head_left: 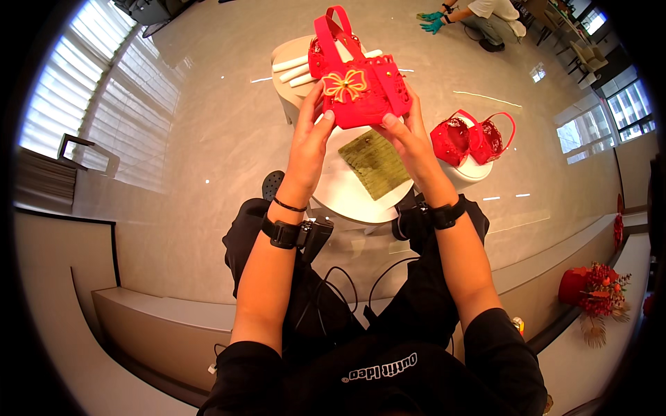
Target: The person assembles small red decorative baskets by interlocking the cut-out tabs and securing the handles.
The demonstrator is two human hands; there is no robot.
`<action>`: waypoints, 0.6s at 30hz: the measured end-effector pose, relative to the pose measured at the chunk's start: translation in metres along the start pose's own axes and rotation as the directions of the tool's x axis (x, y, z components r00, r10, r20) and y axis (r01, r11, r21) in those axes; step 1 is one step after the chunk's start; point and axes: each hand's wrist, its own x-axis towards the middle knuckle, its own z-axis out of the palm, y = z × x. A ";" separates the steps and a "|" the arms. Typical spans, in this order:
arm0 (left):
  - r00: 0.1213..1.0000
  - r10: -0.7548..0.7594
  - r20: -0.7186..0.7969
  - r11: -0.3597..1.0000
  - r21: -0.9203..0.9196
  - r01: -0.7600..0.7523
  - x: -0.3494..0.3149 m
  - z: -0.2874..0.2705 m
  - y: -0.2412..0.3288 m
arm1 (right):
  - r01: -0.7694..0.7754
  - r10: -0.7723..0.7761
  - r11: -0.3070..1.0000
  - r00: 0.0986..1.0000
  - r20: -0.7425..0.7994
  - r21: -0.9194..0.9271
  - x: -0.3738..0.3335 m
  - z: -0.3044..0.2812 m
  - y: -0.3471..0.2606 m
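Note:
Both hands hold up a small red handbag (368, 100) with openwork sides and a gold butterfly bow on its front. My left hand (312, 135) grips its left side, thumb on the lower front corner. On its right side my right hand (411, 135) is closed the same way. Its red strap loop rises at the top. Below the bag, a green cloth (374, 166) lies on a round white table (340, 197). Behind it, another red bag (318, 61) sits partly hidden beside several white rolls (291, 64) on a round beige table (283, 87).
Two red openwork bags (466, 139) stand on a white stool (466, 173) to the right. Far right, a crouching person wears teal gloves (433, 22). A red pot of flowers (576, 286) is on a ledge at the lower right. Black cables (355, 291) run across my lap.

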 end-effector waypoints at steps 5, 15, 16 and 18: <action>0.999 0.046 -0.004 0.992 0.116 -0.045 0.001 -0.001 0.007 | -0.115 0.107 0.961 0.993 0.046 0.250 -0.002 -0.001 -0.012; 0.999 0.019 0.028 0.999 0.046 -0.020 -0.003 0.005 0.008 | -0.119 0.103 0.968 0.992 0.079 0.220 -0.003 -0.001 -0.013; 0.999 0.012 0.039 0.998 0.054 -0.014 -0.002 0.005 0.009 | -0.118 0.102 0.970 0.991 0.086 0.210 -0.002 -0.002 -0.014; 0.999 0.011 0.038 0.999 0.045 -0.013 -0.001 0.002 0.006 | -0.105 0.089 0.973 0.992 0.086 0.207 -0.004 -0.001 -0.012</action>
